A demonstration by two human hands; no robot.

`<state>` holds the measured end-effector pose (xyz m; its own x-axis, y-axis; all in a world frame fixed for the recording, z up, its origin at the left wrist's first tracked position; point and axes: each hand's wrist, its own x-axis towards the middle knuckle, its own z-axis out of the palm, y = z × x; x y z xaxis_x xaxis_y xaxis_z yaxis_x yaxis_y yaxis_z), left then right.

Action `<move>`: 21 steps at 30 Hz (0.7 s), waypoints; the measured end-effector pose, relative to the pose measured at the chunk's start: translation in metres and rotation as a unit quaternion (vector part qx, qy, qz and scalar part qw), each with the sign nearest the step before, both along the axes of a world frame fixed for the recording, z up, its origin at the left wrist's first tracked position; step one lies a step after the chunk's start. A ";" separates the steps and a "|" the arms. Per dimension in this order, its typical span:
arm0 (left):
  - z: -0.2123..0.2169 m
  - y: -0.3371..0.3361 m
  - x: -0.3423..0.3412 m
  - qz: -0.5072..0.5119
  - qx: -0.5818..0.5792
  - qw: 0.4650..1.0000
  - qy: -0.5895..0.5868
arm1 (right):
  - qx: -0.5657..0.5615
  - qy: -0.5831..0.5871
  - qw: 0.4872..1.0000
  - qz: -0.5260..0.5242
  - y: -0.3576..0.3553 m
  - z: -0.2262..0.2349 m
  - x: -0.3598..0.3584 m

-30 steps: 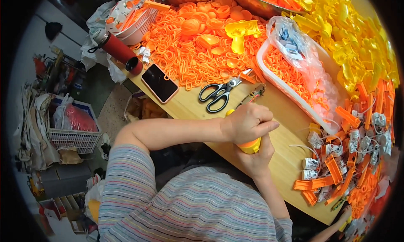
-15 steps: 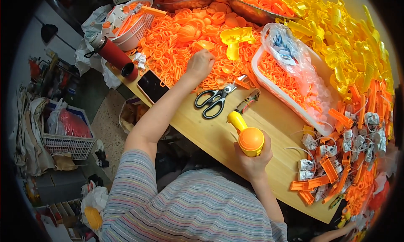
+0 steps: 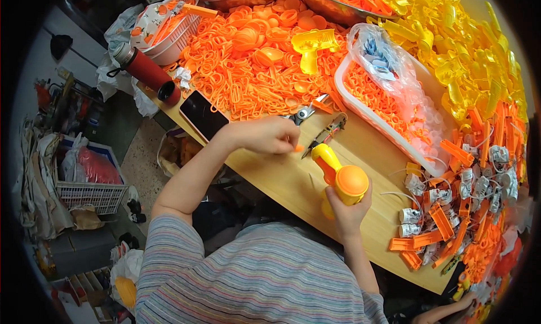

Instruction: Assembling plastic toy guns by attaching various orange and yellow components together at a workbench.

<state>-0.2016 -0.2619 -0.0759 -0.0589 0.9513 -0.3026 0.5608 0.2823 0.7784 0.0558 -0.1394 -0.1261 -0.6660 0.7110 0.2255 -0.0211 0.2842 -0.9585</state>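
My right hand [image 3: 350, 210] is closed around a yellow plastic toy body [image 3: 326, 161], which has a round orange cap [image 3: 352, 181] facing up. Just left of the toy, my left hand [image 3: 274, 135] is closed over the table, with a bit of a small orange plastic piece [image 3: 298, 148] showing at its fingertips. That hand covers most of the black-handled scissors [image 3: 304, 113]; their blades stick out beyond it. Between the toy and the scissors lies a narrow, dark part with metal and wires [image 3: 328, 134], its kind unclear.
A large heap of orange plastic rings and caps [image 3: 242, 64] covers the far side, with a yellow half-shell [image 3: 314, 49] on it. A white tray [image 3: 389, 133] holds more orange pieces. Wired parts with orange holders [image 3: 442, 222] crowd the right. A phone [image 3: 203, 115] and red flask [image 3: 147, 70] lie left.
My left hand has come back from the orange heap toward the toy, an orange piece now showing at its fingers. My right hand has shifted slightly right with the toy.
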 end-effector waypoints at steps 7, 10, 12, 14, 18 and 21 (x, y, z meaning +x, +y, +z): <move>-0.001 0.005 0.025 -0.054 0.066 0.996 -0.006 | -0.206 0.005 0.978 0.039 -0.004 0.011 0.005; -0.010 0.007 0.027 0.022 0.106 0.989 -0.097 | -0.231 0.000 0.973 0.031 -0.003 0.014 0.005; -0.024 0.008 0.033 0.060 0.096 0.977 -0.178 | -0.261 0.013 0.965 0.028 -0.001 0.013 0.006; -0.033 0.009 0.039 0.135 0.092 0.946 -0.281 | -0.274 0.013 0.961 0.023 0.001 0.010 0.007; -0.038 0.008 0.053 0.253 0.082 0.819 -0.508 | -0.282 0.016 0.959 0.018 -0.001 0.009 0.007; -0.039 0.006 0.056 0.288 0.065 0.750 -0.591 | -0.289 0.016 0.957 0.020 -0.003 0.011 0.005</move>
